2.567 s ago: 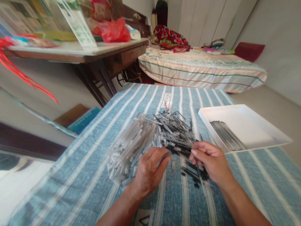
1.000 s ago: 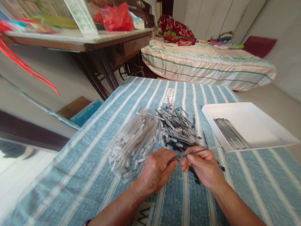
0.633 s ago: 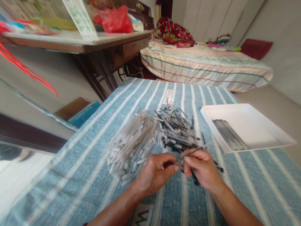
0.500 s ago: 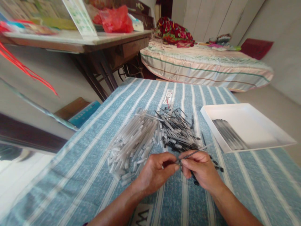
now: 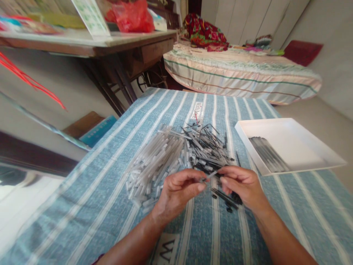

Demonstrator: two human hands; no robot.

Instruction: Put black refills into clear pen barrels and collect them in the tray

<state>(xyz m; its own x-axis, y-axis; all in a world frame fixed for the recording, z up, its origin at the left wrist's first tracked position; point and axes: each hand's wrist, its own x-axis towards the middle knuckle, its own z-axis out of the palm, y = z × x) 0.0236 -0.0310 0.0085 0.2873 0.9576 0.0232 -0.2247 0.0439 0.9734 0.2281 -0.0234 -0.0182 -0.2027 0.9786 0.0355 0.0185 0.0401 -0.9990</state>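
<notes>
My left hand point(image 5: 180, 189) is closed in a pinch on one end of a slim, translucent grey pen point(image 5: 211, 174). The fingertips of my right hand point(image 5: 242, 186) close on the pen's other end, and it slants up to the right between my hands. Just beyond my left hand lies a pile of frosted, clear pen barrels point(image 5: 157, 158). A tangled heap of thin black pen refills point(image 5: 206, 143), some with pale ends, spreads behind my fingers. More black pieces point(image 5: 227, 198) with round ends lie beside and partly under my right hand.
A white shallow box point(image 5: 300, 147) stands on the right, with a row of dark pens point(image 5: 268, 154) inside. Blue striped cloth point(image 5: 104, 206) covers the table. A wooden desk point(image 5: 132, 55) with a red plastic bag point(image 5: 134, 16) is at back left; a bed point(image 5: 242, 73) stands behind.
My hands have drawn slightly apart. The dark stick that crossed my right fingers no longer shows there; a pale, translucent length now spans between my fingertips. The view has tilted slightly.
</notes>
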